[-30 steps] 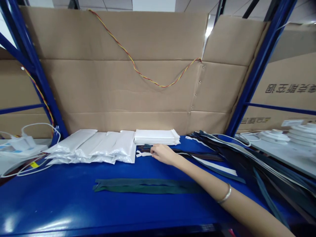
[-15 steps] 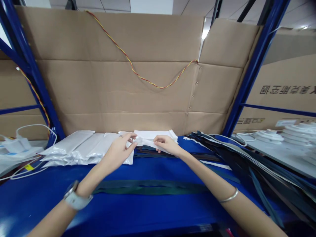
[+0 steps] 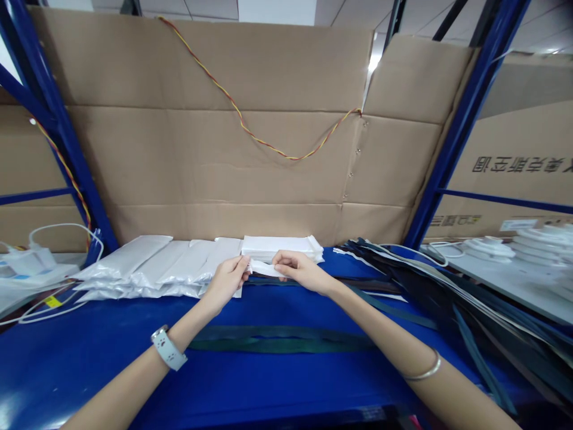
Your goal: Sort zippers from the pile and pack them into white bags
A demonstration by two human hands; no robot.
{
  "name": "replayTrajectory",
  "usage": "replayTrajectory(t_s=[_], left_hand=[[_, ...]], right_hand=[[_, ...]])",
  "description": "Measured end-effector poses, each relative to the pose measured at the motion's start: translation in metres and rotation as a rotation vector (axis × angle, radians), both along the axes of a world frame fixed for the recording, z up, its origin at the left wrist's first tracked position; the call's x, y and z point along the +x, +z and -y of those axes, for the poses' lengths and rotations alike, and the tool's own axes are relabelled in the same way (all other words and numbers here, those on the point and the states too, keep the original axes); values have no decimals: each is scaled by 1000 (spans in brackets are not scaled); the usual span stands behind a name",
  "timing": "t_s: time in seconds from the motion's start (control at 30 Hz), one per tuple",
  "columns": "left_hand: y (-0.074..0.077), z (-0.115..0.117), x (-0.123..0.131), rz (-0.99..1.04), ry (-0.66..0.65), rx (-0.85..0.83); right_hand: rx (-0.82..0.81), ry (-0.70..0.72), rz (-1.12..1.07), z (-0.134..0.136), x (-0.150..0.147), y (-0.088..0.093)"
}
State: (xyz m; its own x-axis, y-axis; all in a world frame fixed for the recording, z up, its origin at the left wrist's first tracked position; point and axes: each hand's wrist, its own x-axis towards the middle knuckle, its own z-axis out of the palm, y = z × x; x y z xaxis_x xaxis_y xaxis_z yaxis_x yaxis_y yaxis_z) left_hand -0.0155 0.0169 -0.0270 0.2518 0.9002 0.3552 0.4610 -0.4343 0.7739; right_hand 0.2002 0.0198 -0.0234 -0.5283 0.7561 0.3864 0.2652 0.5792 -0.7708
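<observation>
White zipper [image 3: 263, 268] looks light, soft and limp, so we would take it by the tape near its end; it sits far on the blue shelf [image 3: 89, 358], pinched between the fingers and thumb of our left hand [image 3: 227, 280] and right hand [image 3: 302, 272]. Left to right, we count about four white bags [image 3: 125, 257], one white stack [image 3: 277, 245], one green zipper [image 3: 282, 340] nearer us, and a dark zipper heap [image 3: 403, 272] too tangled to count.
</observation>
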Motion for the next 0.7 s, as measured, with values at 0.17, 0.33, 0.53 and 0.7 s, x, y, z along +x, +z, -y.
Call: replayTrajectory(t_s=[0.17,0.33,0.53,0.7], left_hand=[[10,9,0,-125,129,271],[11,22,10,-151,-7,258],[11,26,12,-216,-70,295],[9,21,6,-316,-58,415]], right_hand=[[305,-276,93,15,-16,0],[-13,-35,-19,23,-36,-12],[-249,52,-242,24,-40,-20],[-315,26,-204,22,-32,-15]])
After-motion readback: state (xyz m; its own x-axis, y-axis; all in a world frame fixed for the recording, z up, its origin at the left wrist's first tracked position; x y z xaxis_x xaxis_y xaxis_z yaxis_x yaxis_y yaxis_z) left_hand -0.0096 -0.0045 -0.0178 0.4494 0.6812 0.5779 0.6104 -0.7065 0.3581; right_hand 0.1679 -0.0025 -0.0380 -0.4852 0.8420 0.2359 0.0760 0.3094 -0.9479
